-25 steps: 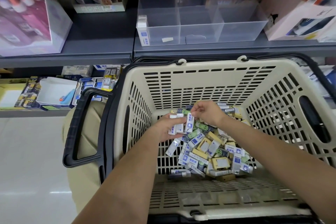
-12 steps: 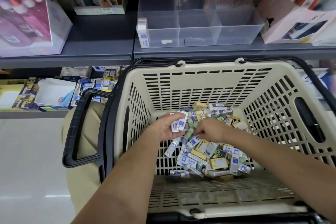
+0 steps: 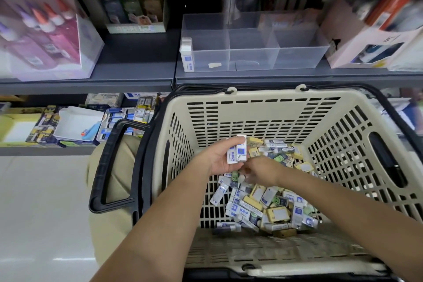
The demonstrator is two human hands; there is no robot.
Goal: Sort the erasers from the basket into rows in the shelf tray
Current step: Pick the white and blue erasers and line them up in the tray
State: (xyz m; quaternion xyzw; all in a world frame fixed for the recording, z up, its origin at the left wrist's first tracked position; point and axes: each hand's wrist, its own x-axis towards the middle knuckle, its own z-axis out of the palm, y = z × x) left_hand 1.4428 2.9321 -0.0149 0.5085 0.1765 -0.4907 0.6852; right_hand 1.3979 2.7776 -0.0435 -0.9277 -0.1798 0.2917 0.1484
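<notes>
Location type: retail shop, stationery section. Indicators: grey metal shelving (image 3: pixel 128 68) in two tiers, stocked with display cartons; one carton of glue bottles (image 3: pixel 45 36) with coloured caps; a clear divided shelf tray (image 3: pixel 251 52); a beige plastic shopping basket (image 3: pixel 263 103) with black handles, holding loose packaged erasers (image 3: pixel 263 204); a pale glossy floor (image 3: pixel 41 201).

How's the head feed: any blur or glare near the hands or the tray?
Head view: the left hand and the white erasers in its grip are sharp; the right hand is slightly smeared; boxed goods at both top corners are motion-blurred; the clear tray shows no glare; faint light streaks on the floor; the basket interior is evenly lit.
</notes>
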